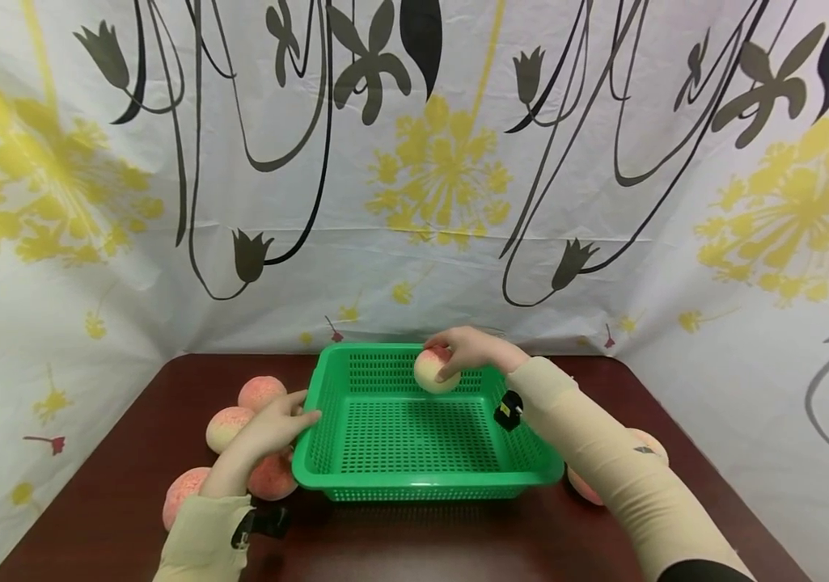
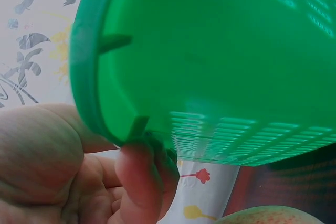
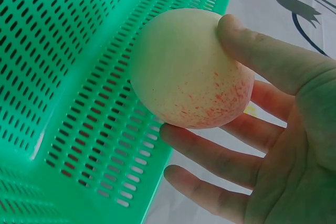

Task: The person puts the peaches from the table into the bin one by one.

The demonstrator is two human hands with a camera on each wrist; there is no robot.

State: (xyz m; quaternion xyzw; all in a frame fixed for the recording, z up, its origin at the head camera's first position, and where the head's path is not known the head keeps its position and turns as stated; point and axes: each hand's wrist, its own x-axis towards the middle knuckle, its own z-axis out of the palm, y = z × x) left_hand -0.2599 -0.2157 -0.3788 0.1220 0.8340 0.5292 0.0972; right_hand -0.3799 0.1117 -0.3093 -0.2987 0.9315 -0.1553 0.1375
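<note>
A green plastic basket (image 1: 429,480) with slotted walls stands on the table, nothing lying on the part of its floor that shows. My left hand (image 1: 276,424) grips its left rim; in the left wrist view the fingers (image 2: 139,177) curl under the rim's edge. Over the back of the basket, my right hand (image 1: 468,349) holds a pale peach (image 1: 430,372) with a red blush. The right wrist view shows the thumb (image 3: 262,45) on one side of this peach and fingers on the other, close to the slotted wall.
Several peaches lie left of the basket, among them a pink one (image 1: 261,392), a paler one (image 1: 225,428) and a redder one (image 1: 272,478) by the left wrist. More peaches (image 1: 654,443) sit at the right, partly behind the right sleeve. A patterned cloth (image 1: 414,275) hangs behind the dark table (image 1: 399,541).
</note>
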